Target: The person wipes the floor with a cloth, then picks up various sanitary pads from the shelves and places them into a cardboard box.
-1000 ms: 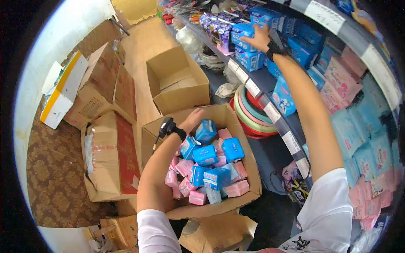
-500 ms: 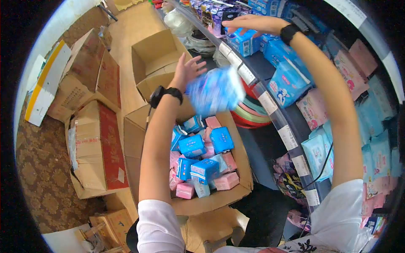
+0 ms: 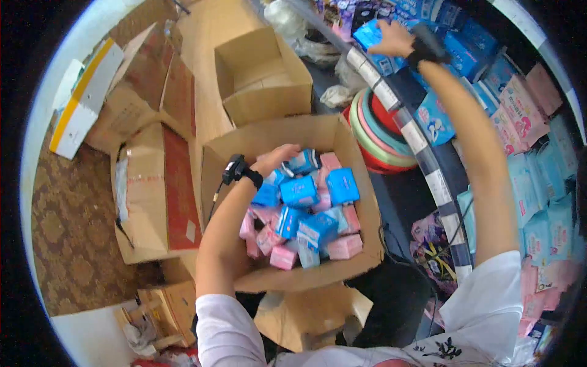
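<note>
My left hand [image 3: 276,160] is over the far left part of an open cardboard box [image 3: 275,131], at a blue packet [image 3: 302,161]; whether it grips the packet is hidden. Inside the box lie several blue packets [image 3: 299,191] and pink packets [image 3: 345,246]. At the upper right, my right hand [image 3: 391,40] reaches over the shelf edge, fingers bent around a blue package [image 3: 368,35] on the shelf. Both wrists wear black bands.
An open cardboard box [image 3: 263,101] stands beyond the filled one. Round coloured rims [image 3: 373,134] are stacked beside the shelf's label strip [image 3: 437,186]. Light blue packs [image 3: 538,189] line the shelf. Closed cartons [image 3: 143,189] stand at left.
The blurred blue package between my hands is no longer there. My left hand has come down into the box, and my right hand has closed in on a shelf package. The view has shifted.
</note>
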The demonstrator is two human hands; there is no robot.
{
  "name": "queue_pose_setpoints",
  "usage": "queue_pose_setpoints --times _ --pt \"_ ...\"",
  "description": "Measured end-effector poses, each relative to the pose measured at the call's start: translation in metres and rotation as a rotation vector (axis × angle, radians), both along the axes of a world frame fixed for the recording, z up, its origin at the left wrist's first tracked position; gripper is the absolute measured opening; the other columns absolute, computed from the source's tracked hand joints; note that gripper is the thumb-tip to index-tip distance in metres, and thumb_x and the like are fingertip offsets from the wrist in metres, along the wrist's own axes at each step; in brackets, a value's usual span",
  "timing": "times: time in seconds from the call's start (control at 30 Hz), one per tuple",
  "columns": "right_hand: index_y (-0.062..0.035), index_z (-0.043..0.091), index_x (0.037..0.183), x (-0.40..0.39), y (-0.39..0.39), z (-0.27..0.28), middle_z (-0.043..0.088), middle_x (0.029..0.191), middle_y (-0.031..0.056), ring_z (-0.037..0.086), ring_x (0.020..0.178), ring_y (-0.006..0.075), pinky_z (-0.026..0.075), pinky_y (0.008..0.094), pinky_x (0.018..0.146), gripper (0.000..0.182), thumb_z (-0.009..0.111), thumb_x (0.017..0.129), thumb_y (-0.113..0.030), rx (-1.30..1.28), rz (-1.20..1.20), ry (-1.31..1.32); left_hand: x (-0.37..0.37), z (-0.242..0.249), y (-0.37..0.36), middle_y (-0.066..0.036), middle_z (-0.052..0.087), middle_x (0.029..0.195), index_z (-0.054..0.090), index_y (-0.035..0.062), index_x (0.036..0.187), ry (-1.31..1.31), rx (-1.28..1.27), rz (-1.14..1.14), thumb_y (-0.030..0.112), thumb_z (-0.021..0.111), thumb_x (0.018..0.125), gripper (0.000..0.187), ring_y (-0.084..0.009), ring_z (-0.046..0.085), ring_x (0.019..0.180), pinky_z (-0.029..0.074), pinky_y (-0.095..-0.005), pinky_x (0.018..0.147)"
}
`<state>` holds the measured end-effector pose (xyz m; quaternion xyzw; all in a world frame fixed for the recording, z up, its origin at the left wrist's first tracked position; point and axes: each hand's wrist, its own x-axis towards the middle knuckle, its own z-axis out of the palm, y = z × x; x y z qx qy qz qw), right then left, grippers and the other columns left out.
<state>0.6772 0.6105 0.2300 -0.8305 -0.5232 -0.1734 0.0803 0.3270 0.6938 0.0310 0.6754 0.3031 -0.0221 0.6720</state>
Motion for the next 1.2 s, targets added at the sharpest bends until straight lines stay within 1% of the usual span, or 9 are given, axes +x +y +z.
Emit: queue_pose_setpoints --times 0.13,0.23,0.37,0.53,0.6,0.73,0.8,0.9,1.2 --pt "-0.0088 0.053 0.107 -0.052 -0.033 0.049 0.059 0.091 0.0094 0.058 0.082 0.0190 0.048 0.0315 0.070 0.045 0.054 0.075 -0.041 -0.294 0.586 0.823 -0.087 -0.063 -0.045 -0.012 0.054 0.101 0.053 0.0181 0.110 0.316 1.023 -0.518 0.034 0.045 0.082 0.034 -0.0291 0.052 0.093 0.041 -0.0405 0.079" --pt "-0.0088 0.053 0.107 -0.105 -0.064 0.041 0.059 0.092 0.0064 0.057 0.078 0.0132 0.046 0.0268 0.067 0.043 0.047 0.082 -0.043 -0.565 0.483 1.244 -0.176 -0.145 -0.100 -0.010 0.056 0.092 0.055 0.0215 0.106 0.397 1.614 -0.594 0.034 0.044 0.082 0.029 -0.0284 0.055 0.086 0.044 -0.0395 0.069" --pt "-0.0054 0.054 0.103 -0.164 -0.101 0.008 0.058 0.094 0.0059 0.055 0.084 0.0143 0.044 0.0271 0.072 0.040 0.047 0.084 -0.039 -0.524 0.662 0.824 -0.244 -0.160 -0.156 -0.011 0.057 0.088 0.056 0.0145 0.101 0.297 0.796 -0.804 0.032 0.045 0.082 0.028 -0.0275 0.056 0.084 0.044 -0.0404 0.064" --pt "-0.0026 0.055 0.100 -0.259 -0.174 -0.055 0.058 0.095 0.0146 0.055 0.090 0.0246 0.042 0.0334 0.079 0.037 0.052 0.082 -0.035 -0.464 0.613 0.788 -0.264 -0.082 -0.193 -0.016 0.057 0.081 0.056 0.0015 0.091 0.005 0.841 -0.714 0.032 0.042 0.084 0.034 -0.0334 0.057 0.076 0.044 -0.0429 0.069" --pt "-0.0031 0.055 0.100 -0.303 -0.207 -0.109 0.056 0.099 0.0197 0.054 0.092 0.0285 0.044 0.0374 0.077 0.042 0.055 0.078 -0.039 -0.462 0.724 0.870 -0.257 -0.038 -0.213 -0.016 0.057 0.075 0.057 0.0035 0.084 0.255 0.577 -0.112 0.030 0.042 0.084 0.030 -0.0333 0.057 0.078 0.044 -0.0420 0.069" --pt "0.0035 0.046 0.105 -0.390 -0.289 -0.195 0.052 0.102 0.0251 0.051 0.093 0.0397 0.041 0.0463 0.078 0.061 0.057 0.072 -0.047 -0.445 0.522 0.712 -0.262 -0.019 -0.266 -0.013 0.057 0.072 0.059 0.0065 0.081 0.294 1.266 0.017 0.029 0.040 0.085 0.029 -0.0301 0.055 0.072 0.041 -0.0419 0.066" --pt "0.0006 0.047 0.104 -0.422 -0.312 -0.185 0.053 0.099 0.0181 0.052 0.092 0.0328 0.038 0.0439 0.079 0.053 0.060 0.070 -0.037 -0.650 0.411 0.524 -0.264 -0.015 -0.280 -0.011 0.057 0.079 0.059 0.0076 0.081 0.351 1.261 0.063 0.029 0.040 0.085 0.029 -0.0278 0.053 0.078 0.038 -0.0420 0.069" --pt "-0.0029 0.048 0.103 -0.442 -0.330 -0.237 0.048 0.085 0.0082 0.046 0.084 0.0224 0.032 0.0367 0.079 0.046 0.060 0.062 -0.021 -0.162 0.279 0.103 -0.259 -0.020 -0.284 -0.010 0.057 0.075 0.060 0.0083 0.077 0.374 1.308 0.058 0.033 0.042 0.084 0.031 -0.0274 0.054 0.076 0.038 -0.0419 0.067" --pt "-0.0051 0.054 0.086 -0.432 -0.340 -0.226 0.052 0.080 0.0084 0.048 0.084 0.0228 0.031 0.0362 0.080 0.026 0.057 0.062 -0.016 0.116 0.312 0.351 -0.267 -0.019 -0.290 -0.009 0.060 0.080 0.061 0.0103 0.082 0.282 1.317 -0.038 0.043 0.050 0.078 0.035 -0.0272 0.056 0.077 0.039 -0.0423 0.069"
